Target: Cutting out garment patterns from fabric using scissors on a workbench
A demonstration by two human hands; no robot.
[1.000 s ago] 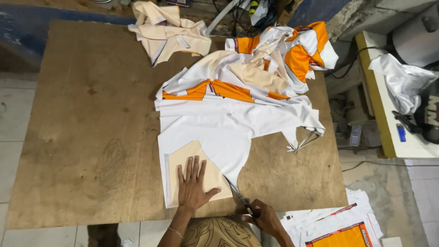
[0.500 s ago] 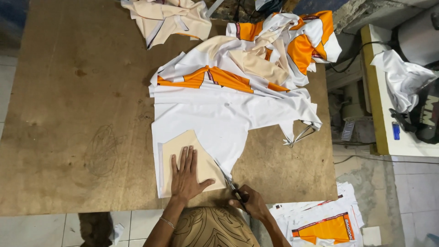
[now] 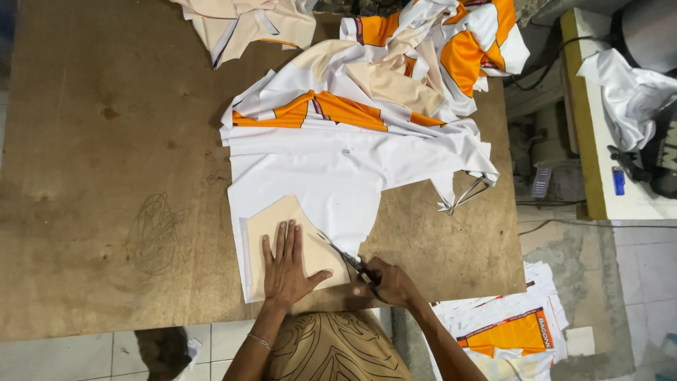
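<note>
Head view, looking straight down: a person cuts white fabric (image 3: 317,176) along the edge of a tan paper pattern (image 3: 285,226) on a brown wooden worktop (image 3: 106,176). The left hand (image 3: 285,271) lies flat and spread on the pattern, fingers together and palm down, holding nothing but pinning paper and cloth near the worktop's front edge. The right hand (image 3: 391,282) has its grip closed on the handles of a pair of scissors (image 3: 345,257), whose blades run along the pattern's right-hand slanted edge, touching the cloth just beside the paper. Behind the flat piece, a heap of white, orange and tan garment panels (image 3: 416,77) is bunched toward the far right corner, and a separate tan bundle (image 3: 247,25) lies at the far edge. Done well, this cut likely calls for steady downward pressure from the flat palm, blades kept tight against the paper's edge, and long strokes so the cloth does not shift or fray.
</note>
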